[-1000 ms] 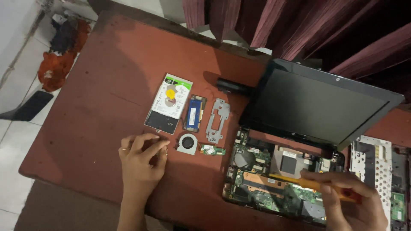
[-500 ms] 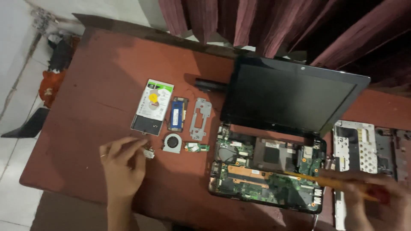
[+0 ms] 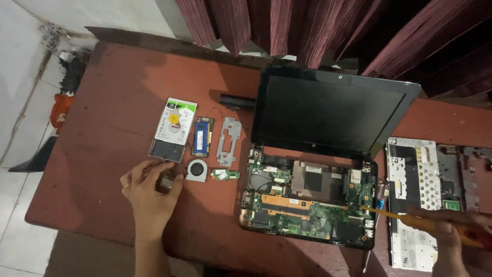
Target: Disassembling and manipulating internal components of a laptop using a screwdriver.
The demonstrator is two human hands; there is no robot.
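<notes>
Head view: looks down on a red-brown bench (image 3: 102,169) with an opened laptop and removed parts laid in a row.
Bench left edge: drops to pale floor tiles, with dark clutter lying off the far left corner; bare bench surface between that edge and the parts.
Left hand (image 3: 149,191): rests near the front edge, fingers (image 3: 171,180) curled together around a small dark part (image 3: 165,182), pressing it on the bench just left of the small fan (image 3: 197,170).
Parts row: hard drive (image 3: 173,129), blue memory module (image 3: 202,136), grey metal bracket (image 3: 228,140), small green card (image 3: 224,175); black battery bar (image 3: 237,100) behind.
Step in hand: probably setting the small part down at the left end of the row, so mid-teardown by the look of it.
Next move: calls for a clean release clear of the fan, then a lift away.
Laptop base (image 3: 307,202): board exposed, screen (image 3: 330,110) tilted up behind it.
Right hand (image 3: 451,233): at the lower right corner, fingers clamped on an orange pry tool (image 3: 410,219), tip touching the board's right side.
Right side: perforated keyboard plate (image 3: 415,177) and another frame crowd it.
Open room: mostly front left; front edge close to both wrists.
</notes>
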